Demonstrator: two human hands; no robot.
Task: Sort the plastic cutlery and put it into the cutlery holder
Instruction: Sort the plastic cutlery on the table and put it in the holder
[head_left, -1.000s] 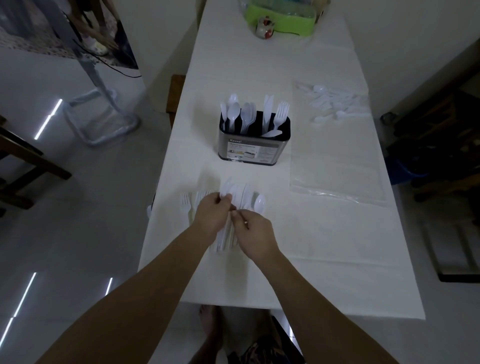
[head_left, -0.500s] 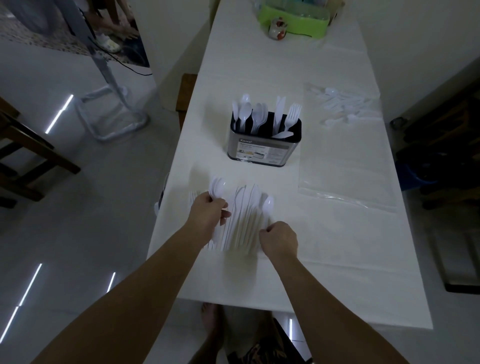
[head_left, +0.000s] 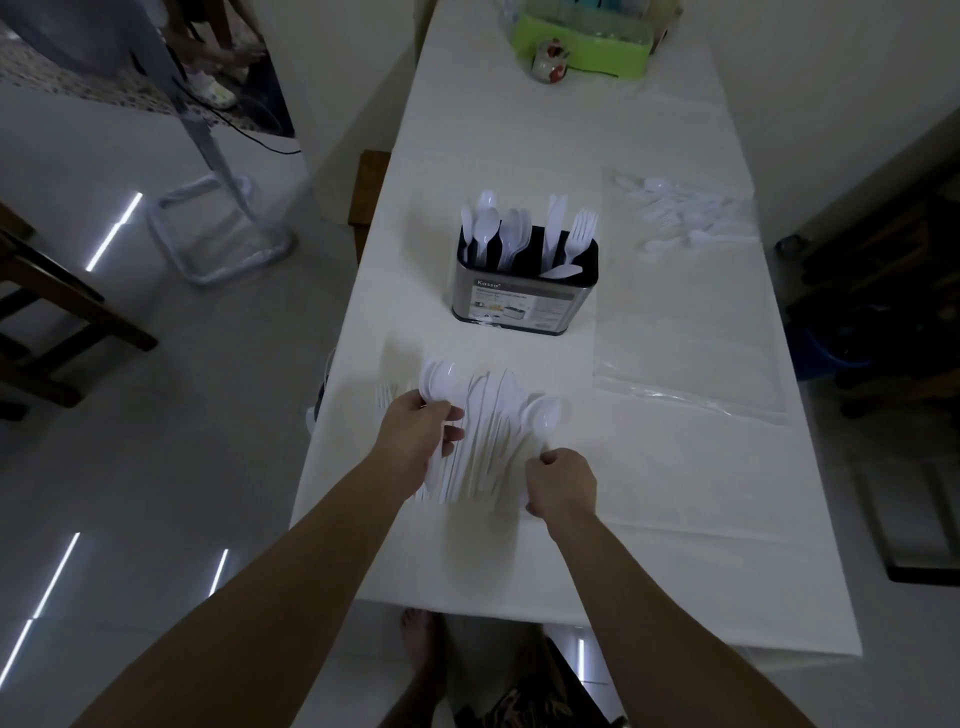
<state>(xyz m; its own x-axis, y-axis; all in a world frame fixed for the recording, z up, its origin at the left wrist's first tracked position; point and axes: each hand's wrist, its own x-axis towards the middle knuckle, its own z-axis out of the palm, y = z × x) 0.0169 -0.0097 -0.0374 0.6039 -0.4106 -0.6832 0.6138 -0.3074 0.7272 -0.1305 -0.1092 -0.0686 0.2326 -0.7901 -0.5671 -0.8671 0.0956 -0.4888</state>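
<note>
Left hand (head_left: 415, 441) at lower centre of frame, fingers curled around a few white plastic spoons (head_left: 440, 379), bowls fanned above the knuckles. Right hand (head_left: 562, 488) just beside it, pinching the handle of one more white plastic spoon (head_left: 543, 415). Between both hands, a loose pile of white plastic cutlery (head_left: 485, 441) on the white table (head_left: 675, 493). Further up at centre, metal cutlery holder with black insert (head_left: 524, 296), already holding spoons, knives and forks upright. Upper right, clear plastic bag (head_left: 685, 312) with more cutlery.

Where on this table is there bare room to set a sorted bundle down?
Bare cloth lies between the cutlery holder and the green tray, and along the near edge right of the right hand. Crowded: the loose pile between both hands, and the plastic bag on the right.
</note>
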